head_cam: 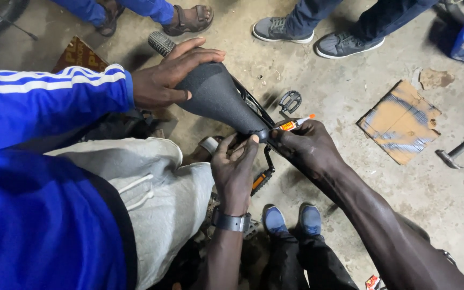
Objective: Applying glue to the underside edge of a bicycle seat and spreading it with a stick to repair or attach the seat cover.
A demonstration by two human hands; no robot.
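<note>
My left hand (234, 161) has its fingers curled up against the narrow nose of a black grainy-textured bicycle saddle (216, 96), gripping it from below with the thumb pressed to the tip; a dark grey wristwatch (232, 221) sits on that wrist. My right hand (307, 145) is closed around a small thin tube with an orange nozzle (295, 124), pinched between thumb and fingers; its rear end lies against the saddle's nose, just beside my left fingertips, and the nozzle points away.

The saddle lies directly ahead of both my hands, its wide end farther off; another person's hand (170, 75), coming out of a blue sleeve with white stripes (49, 86) on my left, rests flat over that wide end.

Just beyond my right hand a black metal pedal (290, 100) lies on the grey concrete floor (339, 96); below my left hand is a black pedal with an orange reflector (260, 180). To the right of my right hand, well apart, lies a torn piece of brown cardboard (401, 121), and beyond it a steel hammer (460, 150). Near my left wrist are my blue shoes (291, 219); far ahead stand a pair of grey shoes (345, 43) and brown sandals (191, 19).
</note>
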